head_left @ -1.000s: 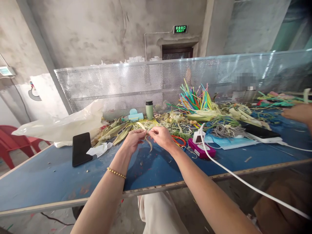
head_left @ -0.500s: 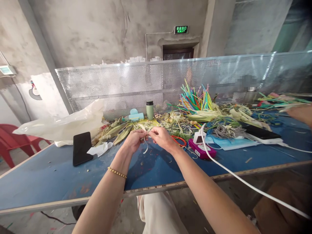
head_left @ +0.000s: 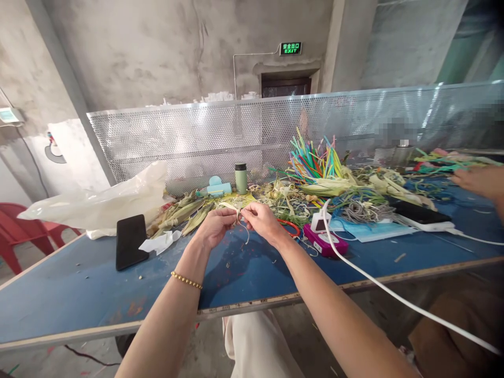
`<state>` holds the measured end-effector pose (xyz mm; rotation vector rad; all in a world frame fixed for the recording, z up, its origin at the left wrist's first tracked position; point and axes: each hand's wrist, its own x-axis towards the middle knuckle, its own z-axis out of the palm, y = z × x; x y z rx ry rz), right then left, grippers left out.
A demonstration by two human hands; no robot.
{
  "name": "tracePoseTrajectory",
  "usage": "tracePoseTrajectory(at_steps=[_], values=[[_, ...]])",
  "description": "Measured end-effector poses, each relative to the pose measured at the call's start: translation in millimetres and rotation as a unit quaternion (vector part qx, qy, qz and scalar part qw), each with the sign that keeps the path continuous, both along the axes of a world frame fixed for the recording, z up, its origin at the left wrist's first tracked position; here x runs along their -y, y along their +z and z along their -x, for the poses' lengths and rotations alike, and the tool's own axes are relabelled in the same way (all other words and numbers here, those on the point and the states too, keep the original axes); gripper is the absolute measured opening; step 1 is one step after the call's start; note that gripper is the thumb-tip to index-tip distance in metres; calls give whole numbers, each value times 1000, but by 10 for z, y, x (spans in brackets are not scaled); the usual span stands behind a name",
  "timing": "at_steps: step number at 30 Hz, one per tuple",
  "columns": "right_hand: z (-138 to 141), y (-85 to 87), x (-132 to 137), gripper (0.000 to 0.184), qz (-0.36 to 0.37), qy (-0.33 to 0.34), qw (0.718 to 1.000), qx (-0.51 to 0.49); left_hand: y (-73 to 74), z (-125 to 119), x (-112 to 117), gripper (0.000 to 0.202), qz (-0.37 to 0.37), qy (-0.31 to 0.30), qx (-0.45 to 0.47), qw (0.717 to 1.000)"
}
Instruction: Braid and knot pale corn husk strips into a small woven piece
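Observation:
My left hand (head_left: 216,227) and my right hand (head_left: 260,222) meet over the blue table, fingertips pinched close together. Between them is a pale strip of dried husk (head_left: 238,209), which both hands grip. A thin tail of it curls down below the fingers. Just beyond lies a heap of dried corn husks (head_left: 185,211) and tangled plant strands (head_left: 281,197). The fingers hide part of the strip, so its full shape does not show.
A black phone (head_left: 131,241) and white paper scrap (head_left: 160,242) lie left. Behind stand a green bottle (head_left: 241,179) and colourful pipe cleaners (head_left: 315,160). At right are a purple box (head_left: 323,240), a white cable (head_left: 378,283), a blue mask (head_left: 372,231) and another person's hand (head_left: 478,181).
My hands have drawn slightly apart, and the strip's hanging tail has swung right. At the right, the other person's hand has come further into view.

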<state>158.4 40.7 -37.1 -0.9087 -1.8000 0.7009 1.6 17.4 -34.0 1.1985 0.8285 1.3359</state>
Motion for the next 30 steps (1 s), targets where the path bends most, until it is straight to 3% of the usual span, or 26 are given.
tracePoseTrajectory(at_steps=[6,11,16,20,24,30], values=[[16,24,13,5,-93,-56,993,44,3,-20,1,18,-26,37,-20,999],[25,14,34,1,-115,-52,990,62,-10,-43,-4,19,-56,73,-49,995],[14,13,69,21,-189,-53,973,122,-38,-46,-46,14,-50,107,-55,991],[-21,20,71,21,-248,-40,955,160,-54,-31,-60,14,-47,119,-70,989],[-62,21,41,17,-259,-40,947,185,-58,-31,-53,15,-73,122,-80,987],[-77,17,65,21,-287,-84,926,233,-57,-43,-53,12,-67,125,-78,987]])
